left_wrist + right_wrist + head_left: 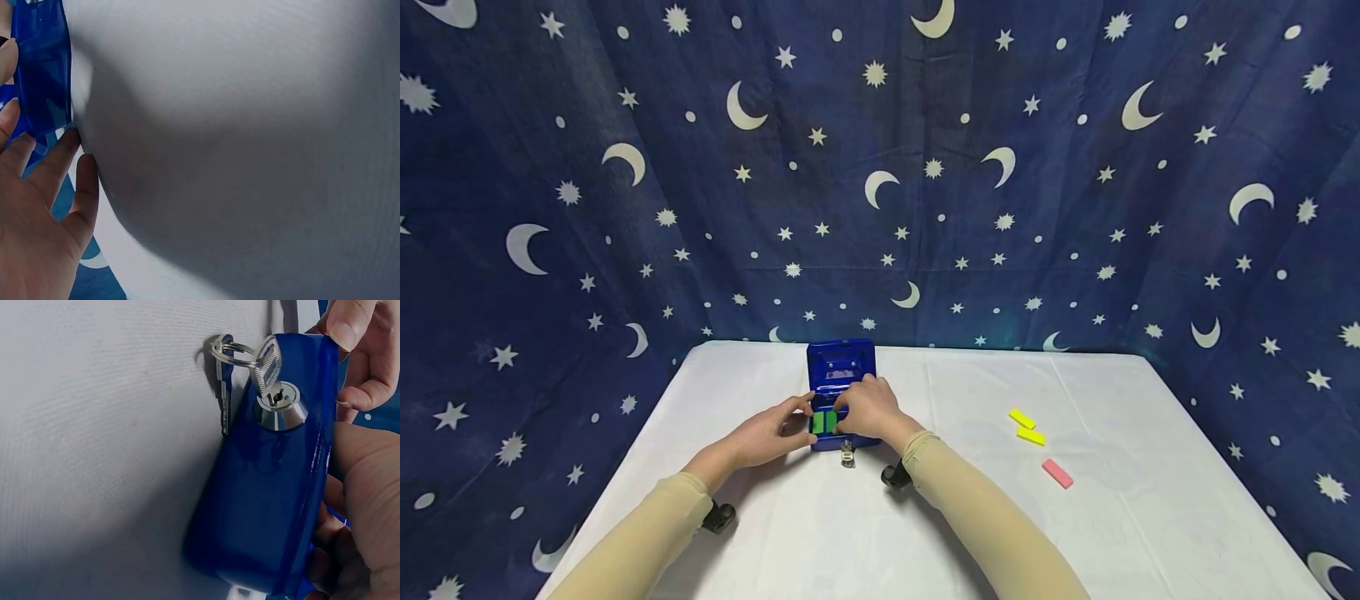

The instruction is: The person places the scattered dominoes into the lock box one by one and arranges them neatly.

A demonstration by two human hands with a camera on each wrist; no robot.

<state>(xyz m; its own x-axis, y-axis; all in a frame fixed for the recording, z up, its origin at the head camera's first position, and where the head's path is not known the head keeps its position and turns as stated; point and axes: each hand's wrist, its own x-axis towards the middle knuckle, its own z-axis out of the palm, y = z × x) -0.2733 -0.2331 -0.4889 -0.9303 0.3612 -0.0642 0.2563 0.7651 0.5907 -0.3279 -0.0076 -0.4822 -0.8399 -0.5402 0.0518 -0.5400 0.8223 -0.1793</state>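
The left hand (767, 435) is resting, fingers spread, against the left side of the box (256, 494). The right hand (871, 408) is reaching bent fingers inside; whether it is gripping a green block, I cannot tell. The green blocks (818, 422) are lying between both hands. Keys (267, 362) are hanging near the right hand; yellow blocks (1031, 436) and a pink block (1057, 473) are lying well to its right.

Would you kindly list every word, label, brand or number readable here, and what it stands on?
There is no readable text.
Key: any marking is too small to read.
Blue box: no lettering visible.
Backdrop: printed moons and stars, no words visible.
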